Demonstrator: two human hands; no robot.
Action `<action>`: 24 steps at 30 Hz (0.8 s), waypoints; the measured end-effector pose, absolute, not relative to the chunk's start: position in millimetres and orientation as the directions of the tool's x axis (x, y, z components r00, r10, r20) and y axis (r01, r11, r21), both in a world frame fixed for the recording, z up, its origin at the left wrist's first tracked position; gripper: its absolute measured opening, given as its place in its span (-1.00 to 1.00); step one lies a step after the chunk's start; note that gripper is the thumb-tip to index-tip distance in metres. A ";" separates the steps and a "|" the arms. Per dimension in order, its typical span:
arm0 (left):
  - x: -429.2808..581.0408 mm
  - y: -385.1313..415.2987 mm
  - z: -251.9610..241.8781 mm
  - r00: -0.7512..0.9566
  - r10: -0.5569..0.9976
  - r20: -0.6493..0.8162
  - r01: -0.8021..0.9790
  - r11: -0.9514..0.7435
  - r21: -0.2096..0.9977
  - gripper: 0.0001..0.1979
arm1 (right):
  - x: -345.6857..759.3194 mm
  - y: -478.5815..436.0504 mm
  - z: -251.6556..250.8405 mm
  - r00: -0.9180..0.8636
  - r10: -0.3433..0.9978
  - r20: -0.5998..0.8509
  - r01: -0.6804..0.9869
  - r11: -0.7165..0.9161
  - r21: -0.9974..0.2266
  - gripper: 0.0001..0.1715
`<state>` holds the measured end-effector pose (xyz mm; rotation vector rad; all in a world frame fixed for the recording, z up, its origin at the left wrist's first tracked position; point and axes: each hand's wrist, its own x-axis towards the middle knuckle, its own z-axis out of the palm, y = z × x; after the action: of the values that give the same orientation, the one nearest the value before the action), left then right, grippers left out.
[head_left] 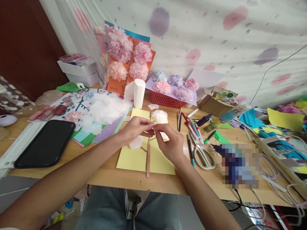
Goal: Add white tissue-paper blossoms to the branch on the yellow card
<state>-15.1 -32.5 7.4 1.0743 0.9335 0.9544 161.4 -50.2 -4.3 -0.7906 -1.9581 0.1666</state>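
Observation:
My left hand (139, 129) and my right hand (169, 140) meet above a yellow sheet of card (130, 159). Fingertips of both are pinched on a small piece of white tissue paper (153, 126), mostly hidden by the fingers. A brown wooden stick (148, 159) lies upright along the card, with thin brown branch lines beside it. At the card's top right sits a fluffy white paper pompom (159, 116). One flat white tissue piece (136, 142) rests under my left hand, and another white patch shows partly behind my right fingers.
White tissue pieces (103, 107) cover coloured sheets on the left, near a black tablet (45, 143). Scissors (202, 155), pens and a blurred blue tool with a cord (236, 166) lie right. Behind stand a white bottle (139, 94), a red basket (168, 99) and a cardboard box (213, 103).

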 end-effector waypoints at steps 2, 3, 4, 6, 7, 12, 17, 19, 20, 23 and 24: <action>-14.7 -32.6 7.0 0.317 0.938 -0.140 -0.163 0.200 0.966 -0.62 | 160.9 -49.4 -5.7 -0.287 0.602 0.746 0.453 0.771 -0.447 -0.78; -14.4 -32.8 6.8 0.323 0.936 -0.138 -0.165 0.200 0.966 -0.63 | 160.7 -48.9 -6.5 -0.266 0.615 0.742 0.449 0.761 -0.469 -0.80; -14.1 -33.1 6.6 0.328 0.935 -0.137 -0.168 0.200 0.965 -0.63 | 160.7 -48.3 -7.2 -0.245 0.632 0.736 0.442 0.748 -0.495 -0.82; -13.5 -33.7 6.3 0.339 0.931 -0.139 -0.173 0.207 0.963 -0.66 | 161.0 -47.1 -8.3 -0.216 0.663 0.717 0.432 0.724 -0.539 -0.85; -13.2 -33.9 6.3 0.343 0.929 -0.142 -0.175 0.212 0.961 -0.67 | 161.4 -46.6 -8.5 -0.211 0.671 0.711 0.431 0.717 -0.548 -0.85; -13.0 -34.4 7.9 0.359 0.919 -0.160 -0.203 0.244 0.948 -0.72 | 163.1 -45.8 -7.9 -0.235 0.641 0.731 0.483 0.729 -0.484 -0.79; -13.2 -34.2 7.3 0.358 0.918 -0.172 -0.228 0.265 0.937 -0.66 | 162.9 -48.3 -6.6 -0.276 0.648 0.709 0.514 0.723 -0.461 -0.74; -13.3 -34.0 5.8 0.344 0.926 -0.157 -0.197 0.235 0.952 -0.67 | 162.6 -49.6 -6.3 -0.242 0.683 0.689 0.495 0.698 -0.518 -0.77; -13.4 -34.0 4.9 0.336 0.930 -0.152 -0.190 0.225 0.956 -0.68 | 162.5 -49.9 -6.2 -0.197 0.716 0.670 0.476 0.667 -0.573 -0.81; -13.5 -34.2 2.6 0.296 0.947 -0.126 -0.213 0.194 0.957 -0.67 | 162.8 -48.3 -6.3 -0.035 0.857 0.514 0.349 0.493 -0.797 -0.89; -13.4 -34.5 1.9 0.277 0.954 -0.115 -0.224 0.180 0.958 -0.67 | 162.9 -47.0 -6.3 -0.025 0.900 0.436 0.295 0.423 -0.857 -0.83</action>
<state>-13.4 -34.5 1.9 1.0344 0.9064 1.0181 162.9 -47.0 -6.3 -1.0864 -1.5679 0.6816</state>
